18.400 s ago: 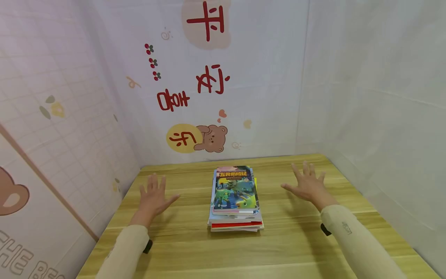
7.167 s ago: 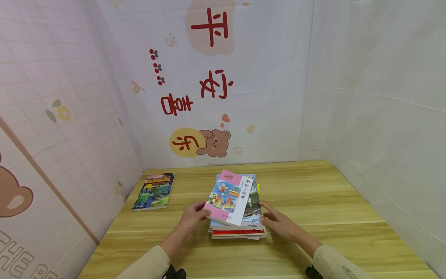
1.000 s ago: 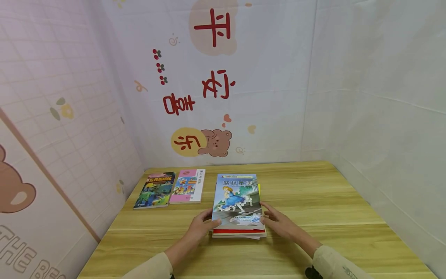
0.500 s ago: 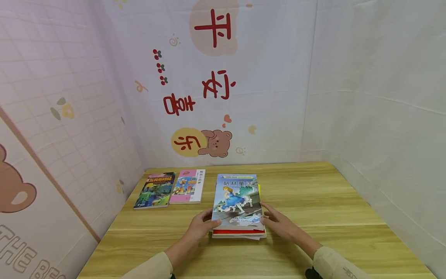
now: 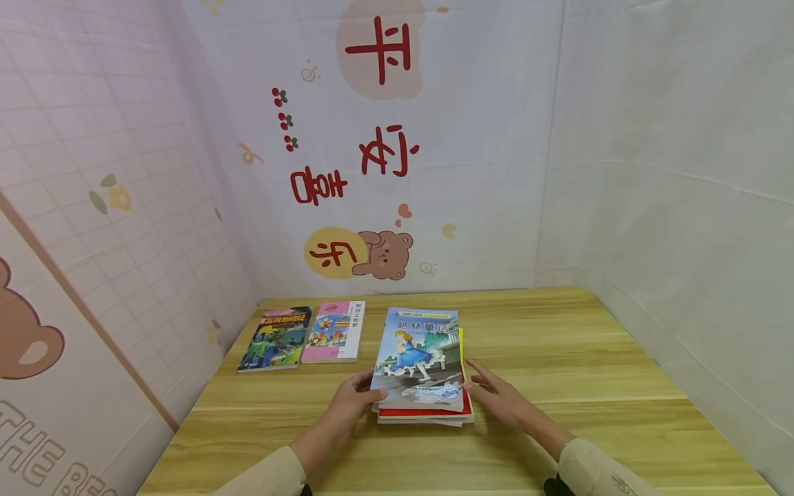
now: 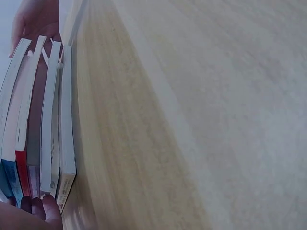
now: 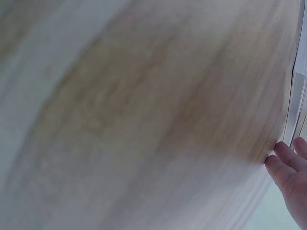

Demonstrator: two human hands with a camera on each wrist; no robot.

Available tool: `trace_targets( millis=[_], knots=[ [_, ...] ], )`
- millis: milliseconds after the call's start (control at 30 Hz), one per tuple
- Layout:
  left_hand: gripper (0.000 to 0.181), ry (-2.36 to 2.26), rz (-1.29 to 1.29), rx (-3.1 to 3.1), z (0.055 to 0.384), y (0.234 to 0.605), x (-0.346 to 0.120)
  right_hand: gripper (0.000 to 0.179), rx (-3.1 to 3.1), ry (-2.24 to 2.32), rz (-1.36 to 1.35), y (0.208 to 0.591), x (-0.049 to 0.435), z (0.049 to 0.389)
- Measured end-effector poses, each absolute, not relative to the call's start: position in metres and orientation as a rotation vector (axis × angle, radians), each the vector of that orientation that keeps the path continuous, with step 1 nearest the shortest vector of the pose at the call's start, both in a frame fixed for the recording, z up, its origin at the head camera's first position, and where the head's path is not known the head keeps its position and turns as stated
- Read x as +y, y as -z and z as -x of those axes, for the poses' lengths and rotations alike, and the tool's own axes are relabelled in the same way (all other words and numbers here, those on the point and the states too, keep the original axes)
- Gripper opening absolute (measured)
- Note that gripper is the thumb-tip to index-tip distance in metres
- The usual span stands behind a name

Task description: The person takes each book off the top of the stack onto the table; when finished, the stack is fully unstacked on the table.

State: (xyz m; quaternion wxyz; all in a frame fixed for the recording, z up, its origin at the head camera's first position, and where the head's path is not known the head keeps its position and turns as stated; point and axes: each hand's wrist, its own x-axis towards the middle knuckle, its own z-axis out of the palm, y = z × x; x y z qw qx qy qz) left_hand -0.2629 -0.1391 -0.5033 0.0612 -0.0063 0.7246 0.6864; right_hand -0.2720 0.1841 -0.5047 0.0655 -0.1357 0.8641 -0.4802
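In the head view, a blue storybook [image 5: 417,365] with a girl in a blue dress on its cover tops the stack of books [image 5: 428,417]. My left hand [image 5: 349,406] pinches its lower left corner, thumb on the cover and fingers beneath. This book sits slightly turned and shifted left over the books below, which show red and white edges. My right hand [image 5: 499,399] rests its fingertips against the stack's right side, fingers loosely extended. In the left wrist view, page edges and spines [image 6: 45,120] stand between both hands; in the right wrist view, the right fingers [image 7: 283,163] touch the edges.
A dark green-blue comic book [image 5: 276,339] and a pink and white book [image 5: 335,332] lie side by side at the back left of the wooden table [image 5: 558,344]. Patterned white cloth walls [image 5: 484,138] enclose the table's back and both sides.
Within the last half second, the top book has slid a little left with my left hand; the right hand has barely moved. Earlier, the comic and pink books went from stack to left side.
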Motion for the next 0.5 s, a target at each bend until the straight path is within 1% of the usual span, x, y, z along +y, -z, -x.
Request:
trace_targets(
  millis=[233, 500],
  knots=[
    [0.071, -2.148, 0.063, 2.121, 0.259, 0.5, -0.146, 0.062, 2.603, 1.454, 0.383, 0.505, 0.186, 0.273],
    [0.069, -2.205, 0.119, 2.079, 0.258, 0.493, -0.156, 0.065, 2.606, 1.426, 0.359, 0.507, 0.188, 0.278]
  ],
)
